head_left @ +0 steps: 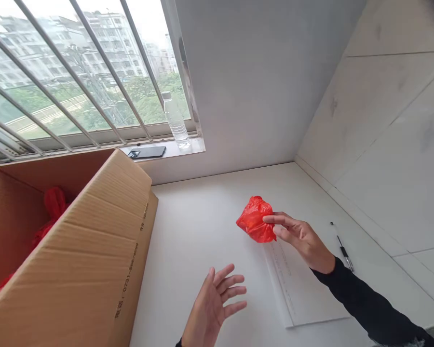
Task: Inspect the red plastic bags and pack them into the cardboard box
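Note:
A crumpled red plastic bag [255,220] is pinched between the thumb and fingers of my right hand [297,237], over the far part of the white table [191,217]. What the bag may contain cannot be seen. My left hand [217,302] is raised above the table nearer to me, palm up, its fingers spread and nothing in them. Under my right forearm lies a sheet of paper [311,299] with faint writing along its left side.
On the left stands an open cardboard box [104,231] with more red plastic bags [55,202] inside. A pen [343,251] lies right of the paper, its cap [332,223] apart. A phone [150,152] and a clear water bottle [176,123] rest on the sill by the barred window.

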Demonstrator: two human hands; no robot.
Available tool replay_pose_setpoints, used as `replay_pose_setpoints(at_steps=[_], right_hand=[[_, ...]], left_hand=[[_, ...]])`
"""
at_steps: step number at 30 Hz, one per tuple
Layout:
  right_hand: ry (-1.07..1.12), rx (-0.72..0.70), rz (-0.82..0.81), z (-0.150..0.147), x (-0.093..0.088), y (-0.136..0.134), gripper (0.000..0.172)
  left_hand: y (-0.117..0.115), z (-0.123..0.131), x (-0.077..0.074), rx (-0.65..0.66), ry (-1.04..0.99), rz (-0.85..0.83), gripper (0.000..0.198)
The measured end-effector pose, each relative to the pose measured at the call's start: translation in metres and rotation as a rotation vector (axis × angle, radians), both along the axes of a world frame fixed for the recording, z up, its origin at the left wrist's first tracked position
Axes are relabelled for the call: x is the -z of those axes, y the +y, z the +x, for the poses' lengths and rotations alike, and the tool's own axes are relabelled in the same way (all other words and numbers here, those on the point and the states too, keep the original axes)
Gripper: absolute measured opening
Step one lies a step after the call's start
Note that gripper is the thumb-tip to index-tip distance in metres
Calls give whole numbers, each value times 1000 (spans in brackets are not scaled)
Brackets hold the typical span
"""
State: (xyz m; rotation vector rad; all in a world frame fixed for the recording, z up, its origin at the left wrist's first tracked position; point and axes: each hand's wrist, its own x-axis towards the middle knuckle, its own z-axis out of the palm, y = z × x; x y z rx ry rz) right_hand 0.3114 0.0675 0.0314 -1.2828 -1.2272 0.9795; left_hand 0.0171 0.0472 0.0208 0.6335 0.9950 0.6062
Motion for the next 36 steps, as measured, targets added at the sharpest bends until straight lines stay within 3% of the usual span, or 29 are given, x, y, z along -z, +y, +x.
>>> replay_pose_setpoints(at_steps=[2,4,7,10,14,17,22,26,30,36], right_hand=[[67,-175,-34,-29,-5,-38,25],[95,-322,-95,-48,-2,-67,21],[143,-324,-182,-59,12,-90,18],[181,-203,-222,-59,25,-89,28],[162,-208,-250,-67,28,-75,53],[213,-226,-238,-78,30,-68,43],[325,-141,-230,-84,36,-64,33],[345,-162,-281,-87,33,-67,45],[230,-221,-295,-99,31,-70,63],[319,-134,-285,-107,42,-64,40]], left_hand=[[-4,13,8,19,-239,-149,64],[-6,24,17,-52,-404,-166,60],[-13,29,27,-209,-397,-74,40],[-22,24,31,-204,-256,59,33],[-26,21,26,-67,-128,238,40],[-28,24,18,-41,-106,306,45],[-36,18,15,-81,-180,251,48],[-35,8,20,-137,-128,196,44],[-31,7,21,-76,-62,267,46],[-30,6,23,-121,-214,178,39]])
